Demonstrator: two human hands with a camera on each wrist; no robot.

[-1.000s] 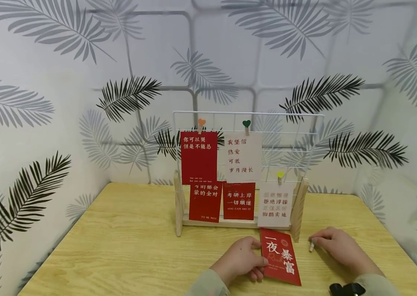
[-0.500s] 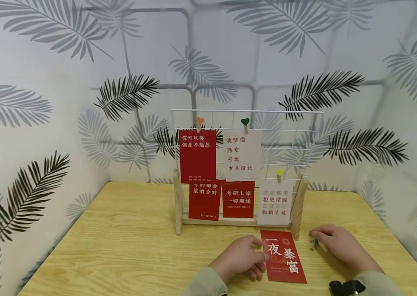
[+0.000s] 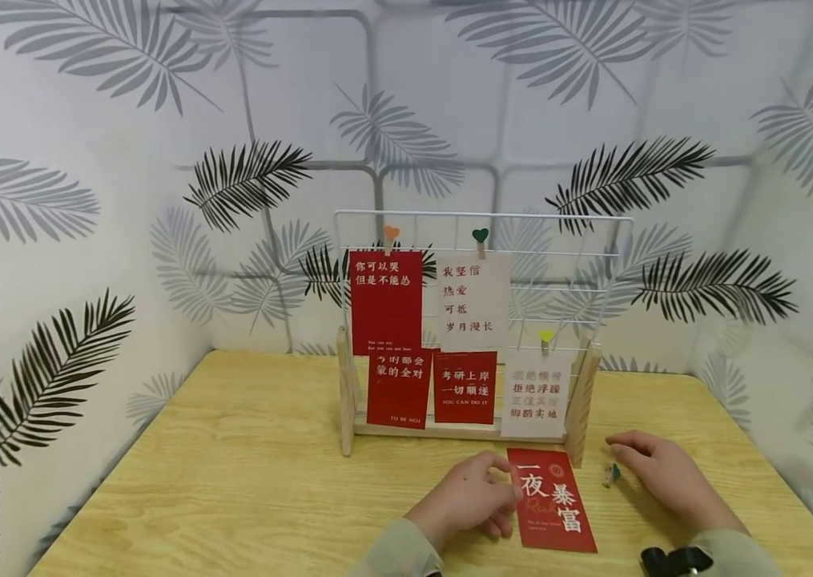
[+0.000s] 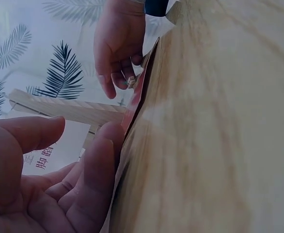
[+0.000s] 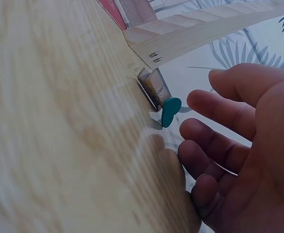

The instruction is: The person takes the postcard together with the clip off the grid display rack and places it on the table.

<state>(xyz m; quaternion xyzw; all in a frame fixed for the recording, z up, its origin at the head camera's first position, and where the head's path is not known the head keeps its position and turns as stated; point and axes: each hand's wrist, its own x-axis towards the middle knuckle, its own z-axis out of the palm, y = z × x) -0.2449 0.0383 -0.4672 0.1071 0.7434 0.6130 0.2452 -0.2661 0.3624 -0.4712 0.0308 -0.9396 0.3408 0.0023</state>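
Observation:
A red card with white lettering lies on the wooden table in front of the rack. At its left edge is my left hand, the thumb and fingers apart and relaxed. In the left wrist view the fingertips are right against the card's edge; whether they touch it is hard to tell. To the right of the card lies a small wooden clothespin with a teal heart on it. My right hand rests just beside the clothespin, its fingers loosely bent around nothing.
Behind the card stands a white wire grid rack on wooden feet. Several red and white cards hang on it, some under heart clothespins. A leaf-patterned wall surrounds the table.
The red card has come to lie flatter and a little further right as my left hand loosened from it. My right hand has let go of the clothespin, which now lies on the table.

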